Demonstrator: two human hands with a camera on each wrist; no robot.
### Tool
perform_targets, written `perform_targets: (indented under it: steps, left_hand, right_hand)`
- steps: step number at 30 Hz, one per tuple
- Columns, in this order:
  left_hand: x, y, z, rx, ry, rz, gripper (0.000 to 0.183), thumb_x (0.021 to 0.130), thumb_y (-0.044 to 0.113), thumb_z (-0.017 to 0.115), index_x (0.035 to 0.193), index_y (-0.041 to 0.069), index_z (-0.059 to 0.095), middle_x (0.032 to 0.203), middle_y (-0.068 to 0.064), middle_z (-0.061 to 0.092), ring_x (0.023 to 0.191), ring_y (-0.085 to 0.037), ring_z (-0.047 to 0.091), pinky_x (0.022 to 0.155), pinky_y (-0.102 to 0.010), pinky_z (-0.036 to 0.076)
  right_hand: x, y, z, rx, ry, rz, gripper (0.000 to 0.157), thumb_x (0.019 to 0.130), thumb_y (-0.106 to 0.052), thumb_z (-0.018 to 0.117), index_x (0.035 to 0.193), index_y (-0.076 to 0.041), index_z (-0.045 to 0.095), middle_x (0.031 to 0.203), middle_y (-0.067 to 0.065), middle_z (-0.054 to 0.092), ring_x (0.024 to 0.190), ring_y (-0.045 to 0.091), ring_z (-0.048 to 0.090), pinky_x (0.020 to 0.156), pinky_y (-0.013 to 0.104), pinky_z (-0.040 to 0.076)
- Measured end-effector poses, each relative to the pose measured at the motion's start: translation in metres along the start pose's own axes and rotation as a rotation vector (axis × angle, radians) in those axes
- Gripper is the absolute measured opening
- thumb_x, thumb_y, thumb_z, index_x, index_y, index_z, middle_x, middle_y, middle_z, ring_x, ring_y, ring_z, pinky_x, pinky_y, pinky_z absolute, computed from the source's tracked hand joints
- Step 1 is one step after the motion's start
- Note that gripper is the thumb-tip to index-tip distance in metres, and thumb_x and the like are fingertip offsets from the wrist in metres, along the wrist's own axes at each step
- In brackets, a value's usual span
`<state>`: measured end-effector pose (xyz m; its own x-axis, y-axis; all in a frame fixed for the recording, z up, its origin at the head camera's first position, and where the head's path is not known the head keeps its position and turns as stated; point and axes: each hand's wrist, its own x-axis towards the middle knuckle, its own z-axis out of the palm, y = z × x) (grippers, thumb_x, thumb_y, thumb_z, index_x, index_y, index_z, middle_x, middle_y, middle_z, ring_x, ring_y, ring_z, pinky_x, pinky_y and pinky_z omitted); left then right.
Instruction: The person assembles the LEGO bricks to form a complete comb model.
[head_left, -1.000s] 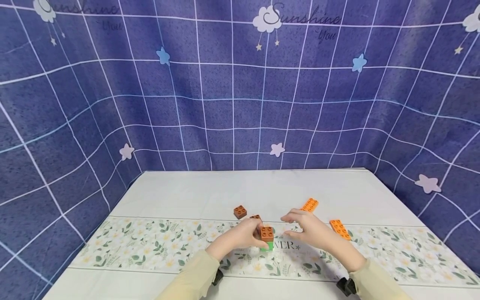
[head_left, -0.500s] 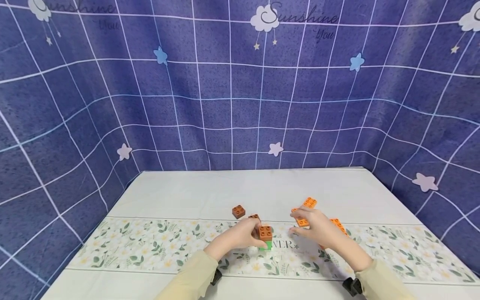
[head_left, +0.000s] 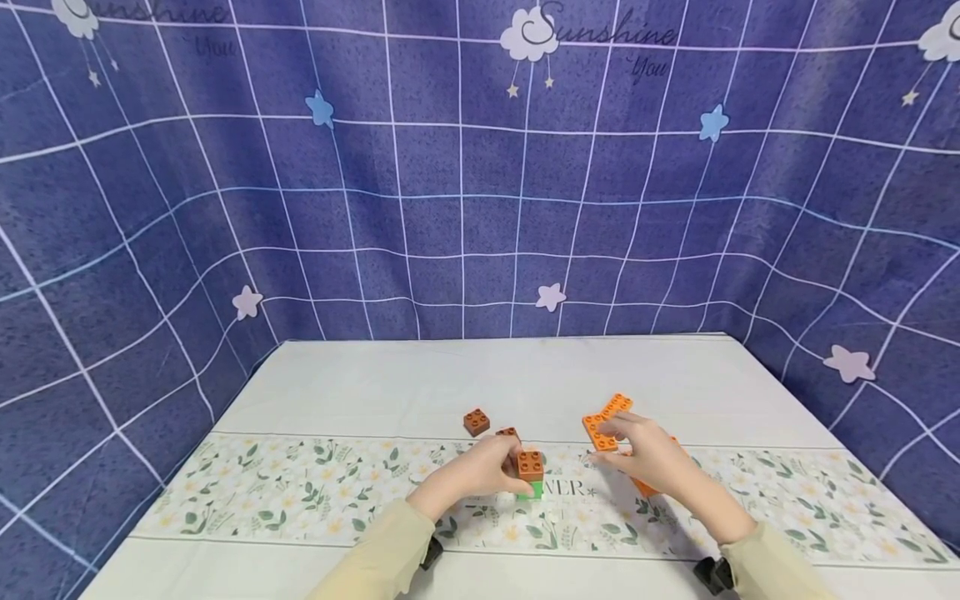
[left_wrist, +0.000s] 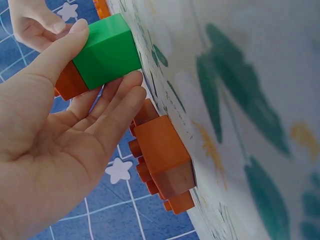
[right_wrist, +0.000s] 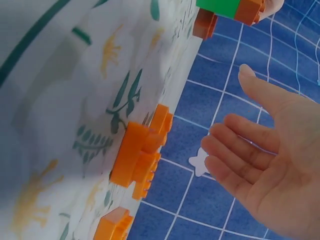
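Note:
In the head view my left hand grips a green brick with a brown brick stacked on its studs. The thumb lies on one side of the green brick and the fingers on the other. My right hand hovers with relaxed fingers over the orange bricks, holding nothing. Two orange bricks, one nearer and one farther, lie by its fingertips. Another orange brick shows partly below this hand. In the right wrist view the palm is apart from every brick.
Beyond my left hand lie a loose brown brick and a second brown brick, partly hidden by the hand. The white table carries a floral printed band. A blue grid curtain surrounds its back and sides.
My right hand has moved rightward, away from the stacked bricks, uncovering an orange brick by its fingertips. My left hand has kept its hold on the green brick, nearly still.

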<state>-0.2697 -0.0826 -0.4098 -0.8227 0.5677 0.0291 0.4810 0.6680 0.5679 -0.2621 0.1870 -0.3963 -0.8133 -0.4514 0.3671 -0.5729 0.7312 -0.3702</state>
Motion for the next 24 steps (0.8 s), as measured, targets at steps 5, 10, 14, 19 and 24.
perform_targets:
  steps: [5, 10, 14, 19, 24]
  left_hand:
    - [-0.001, 0.001, -0.001, 0.003, 0.001, 0.002, 0.033, 0.075, 0.028, 0.079, 0.085, 0.012, 0.052, 0.071, 0.005, 0.052, 0.059, -0.003, 0.041, 0.054, -0.018, 0.038]
    - [-0.002, 0.002, -0.002, -0.017, -0.013, -0.008, 0.032, 0.076, 0.027, 0.079, 0.089, 0.012, 0.053, 0.074, 0.005, 0.053, 0.061, -0.003, 0.046, 0.056, -0.018, 0.042]
    - [-0.001, 0.001, -0.001, -0.011, -0.012, -0.011, 0.033, 0.076, 0.028, 0.079, 0.09, 0.012, 0.054, 0.074, 0.005, 0.053, 0.061, -0.003, 0.044, 0.055, -0.018, 0.041]
    - [0.0, 0.0, 0.0, -0.005, -0.007, -0.01, 0.034, 0.075, 0.03, 0.079, 0.09, 0.012, 0.055, 0.075, 0.003, 0.055, 0.061, -0.003, 0.044, 0.055, -0.018, 0.04]
    - [-0.001, -0.001, -0.001, -0.022, -0.009, -0.005, 0.034, 0.075, 0.028, 0.079, 0.092, 0.011, 0.055, 0.074, 0.003, 0.055, 0.061, -0.002, 0.046, 0.056, -0.018, 0.042]
  right_hand:
    - [-0.002, 0.005, -0.001, -0.018, -0.002, 0.027, 0.03, 0.08, -0.021, 0.074, 0.102, -0.001, 0.066, 0.097, 0.011, 0.066, 0.087, 0.026, 0.063, 0.074, 0.038, 0.055]
    - [-0.004, 0.008, -0.001, -0.046, 0.003, 0.059, 0.031, 0.08, -0.025, 0.074, 0.099, -0.002, 0.067, 0.091, 0.007, 0.066, 0.082, 0.021, 0.062, 0.069, 0.03, 0.054]
    - [-0.007, 0.011, -0.001, -0.042, -0.004, 0.091, 0.031, 0.08, -0.027, 0.074, 0.098, -0.003, 0.067, 0.089, 0.006, 0.065, 0.079, 0.018, 0.06, 0.065, 0.028, 0.052]
    - [-0.007, 0.013, -0.001, -0.051, -0.008, 0.106, 0.032, 0.079, -0.025, 0.075, 0.099, -0.001, 0.068, 0.09, 0.007, 0.065, 0.077, 0.017, 0.059, 0.064, 0.028, 0.052]
    - [-0.008, 0.015, 0.001, -0.058, -0.054, 0.155, 0.036, 0.078, -0.026, 0.076, 0.1, 0.001, 0.067, 0.093, 0.01, 0.066, 0.081, 0.022, 0.063, 0.071, 0.036, 0.055]
